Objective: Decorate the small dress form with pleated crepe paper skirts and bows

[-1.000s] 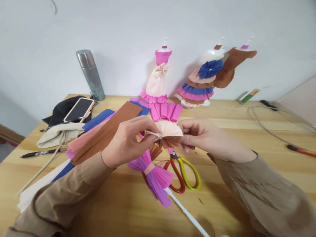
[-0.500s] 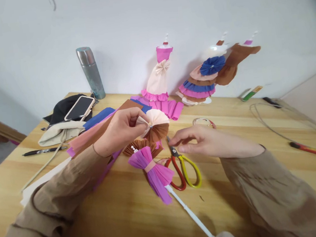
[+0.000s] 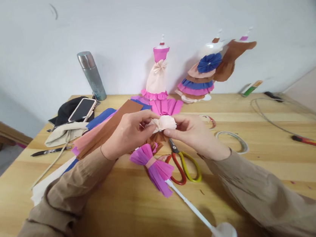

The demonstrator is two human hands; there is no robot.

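Between my two hands is a pleated paper rosette point(image 3: 166, 122), cream on top and brown below. My left hand point(image 3: 132, 131) pinches its left side, and my right hand point(image 3: 189, 132) grips its right edge between thumb and fingers. Fingers cover part of the rosette. Just below lies a small mannequin stand dressed in a purple-pink pleated paper dress point(image 3: 152, 166) with a peach band; its white pole point(image 3: 189, 204) points toward me. Scissors point(image 3: 182, 165) with one red and one yellow handle rest beside it, their blades partly under my right hand.
Paper strips point(image 3: 110, 127) lie left, near a phone point(image 3: 82, 110), a pen point(image 3: 50, 151) and a steel flask point(image 3: 92, 76). Dressed mannequins point(image 3: 156, 78) stand along the wall. A tape roll point(image 3: 232, 141) and a red-handled tool point(image 3: 315, 142) with a cable are at right.
My right hand has moved left and closed on the rosette's right edge. The rosette has tipped, so less of its brown half shows. The tape roll has come into sight.
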